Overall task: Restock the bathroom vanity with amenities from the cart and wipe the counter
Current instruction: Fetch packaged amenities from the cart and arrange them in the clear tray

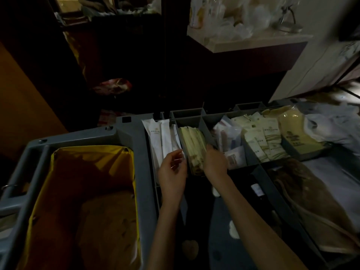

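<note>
A grey housekeeping cart (136,137) stands in front of me, its top tray split into compartments of wrapped amenities. My right hand (214,162) reaches into the compartment of cream packets (192,145), fingers curled down among them. My left hand (172,170) hovers palm up beside the long white sachets (161,137), fingers loosely curled; I cannot tell if it holds a thin packet. More cream sachets (261,139) and small white packets (228,133) fill the compartments to the right. The vanity counter (253,39) is at the upper right, crowded with bottles and plastic wrapping.
A yellow-lined bin (87,201) takes up the cart's left side. Brown cloth (311,191) and white linen (331,125) lie on the right. A red-patterned bag (113,86) sits on the dark floor beyond. A metal stand (288,22) rests on the counter.
</note>
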The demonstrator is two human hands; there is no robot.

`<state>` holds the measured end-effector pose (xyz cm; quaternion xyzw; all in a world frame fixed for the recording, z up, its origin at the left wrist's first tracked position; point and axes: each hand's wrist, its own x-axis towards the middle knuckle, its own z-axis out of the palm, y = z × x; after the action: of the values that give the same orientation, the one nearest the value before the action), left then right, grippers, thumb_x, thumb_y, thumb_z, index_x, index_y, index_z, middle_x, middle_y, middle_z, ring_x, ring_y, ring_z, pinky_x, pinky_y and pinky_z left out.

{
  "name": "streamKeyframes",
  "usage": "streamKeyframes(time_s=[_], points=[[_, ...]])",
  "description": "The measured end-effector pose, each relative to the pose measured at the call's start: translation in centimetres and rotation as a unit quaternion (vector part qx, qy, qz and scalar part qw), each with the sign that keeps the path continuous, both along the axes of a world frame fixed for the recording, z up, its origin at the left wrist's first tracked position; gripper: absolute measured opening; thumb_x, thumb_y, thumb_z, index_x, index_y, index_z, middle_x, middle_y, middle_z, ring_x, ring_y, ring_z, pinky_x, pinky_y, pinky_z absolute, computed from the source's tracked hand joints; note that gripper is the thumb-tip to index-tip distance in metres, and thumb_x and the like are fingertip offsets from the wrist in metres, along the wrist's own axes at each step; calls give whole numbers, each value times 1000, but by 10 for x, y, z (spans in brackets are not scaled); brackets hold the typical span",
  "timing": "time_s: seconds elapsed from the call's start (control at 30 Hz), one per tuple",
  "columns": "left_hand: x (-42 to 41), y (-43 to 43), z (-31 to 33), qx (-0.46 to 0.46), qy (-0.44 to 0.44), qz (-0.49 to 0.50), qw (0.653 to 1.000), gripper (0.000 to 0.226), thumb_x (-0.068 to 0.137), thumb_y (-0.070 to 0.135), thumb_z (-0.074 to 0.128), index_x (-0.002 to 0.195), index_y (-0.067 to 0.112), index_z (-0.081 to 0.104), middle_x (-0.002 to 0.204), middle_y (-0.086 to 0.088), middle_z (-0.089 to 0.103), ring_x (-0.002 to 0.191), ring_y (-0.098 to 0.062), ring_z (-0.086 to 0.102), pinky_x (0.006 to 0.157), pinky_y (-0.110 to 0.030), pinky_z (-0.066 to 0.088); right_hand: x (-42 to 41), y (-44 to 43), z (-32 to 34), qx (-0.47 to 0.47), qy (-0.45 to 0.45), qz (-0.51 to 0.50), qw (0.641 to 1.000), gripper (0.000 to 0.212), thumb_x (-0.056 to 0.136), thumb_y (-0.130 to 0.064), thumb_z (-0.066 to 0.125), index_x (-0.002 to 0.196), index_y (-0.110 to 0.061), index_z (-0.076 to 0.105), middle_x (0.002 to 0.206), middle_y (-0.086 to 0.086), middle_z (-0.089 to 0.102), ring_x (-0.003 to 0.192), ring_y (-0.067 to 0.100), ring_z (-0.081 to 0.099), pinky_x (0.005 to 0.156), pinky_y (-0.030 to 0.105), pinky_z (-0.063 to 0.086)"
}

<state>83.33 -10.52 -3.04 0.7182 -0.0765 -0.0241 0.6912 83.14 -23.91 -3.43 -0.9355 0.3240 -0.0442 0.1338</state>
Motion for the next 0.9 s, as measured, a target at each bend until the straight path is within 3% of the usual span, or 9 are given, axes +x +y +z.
streamKeyframes(time_s=[0.13,0.3,0.4,0.47,0.57,0.7,0.83,0.9], points=[[1,-1,-2,3,8,-3,1000,24,90,7,63,112,16,66,100,5,68,91,0,63,78,-13,52,6,2,-4,-37,6,-18,999,24,99,-3,40,113,-5,60,112,14,67,101,27,64,77,35,48],[1,-3,-5,26,-16,-17,999,25,90,7,62,113,15,65,101,1,69,95,-7,64,81,-18,52,3,-5,0,-48,-8,9,999,24,98,-2,41,100,-4,65,104,14,68,96,27,64,66,30,36],[1,-2,-3,23,-19,-12,999,24,90,6,62,112,16,65,100,2,69,93,-5,64,80,-16,52,-5,-11,0,-46,-53,11,997,27,96,-1,41,112,-8,62,106,12,67,99,27,63,66,31,35],[2,-2,-1,21,-17,-8,1000,24,89,7,63,112,15,66,100,3,69,93,-5,64,78,-14,52,-11,-15,2,-20,-102,20,994,43,91,3,48,129,-15,57,114,9,68,107,24,62,70,31,45],[2,-2,2,11,-8,-12,1000,23,90,9,63,111,16,66,99,6,69,90,1,64,75,-10,49,-21,-14,15,104,-216,32,970,55,84,4,60,135,-16,54,111,4,71,101,17,67,82,36,56],[2,0,8,-29,28,-28,999,27,90,15,64,117,16,63,101,14,66,88,12,62,74,-6,46,-34,-2,49,314,-288,41,904,48,83,4,66,127,-15,60,95,-4,69,84,-1,65,80,17,54],[5,6,10,-101,99,-37,989,33,88,21,67,119,10,66,111,-4,71,104,-13,66,92,-32,52,-43,10,57,562,-261,31,784,37,82,9,66,110,-16,67,93,-2,72,80,5,69,68,17,55],[3,8,13,-121,102,-55,986,23,89,16,66,110,8,70,103,-7,73,99,-21,69,88,-37,55,-45,15,53,596,-234,32,767,33,82,8,66,101,-19,69,91,-3,73,80,6,70,66,17,55]])
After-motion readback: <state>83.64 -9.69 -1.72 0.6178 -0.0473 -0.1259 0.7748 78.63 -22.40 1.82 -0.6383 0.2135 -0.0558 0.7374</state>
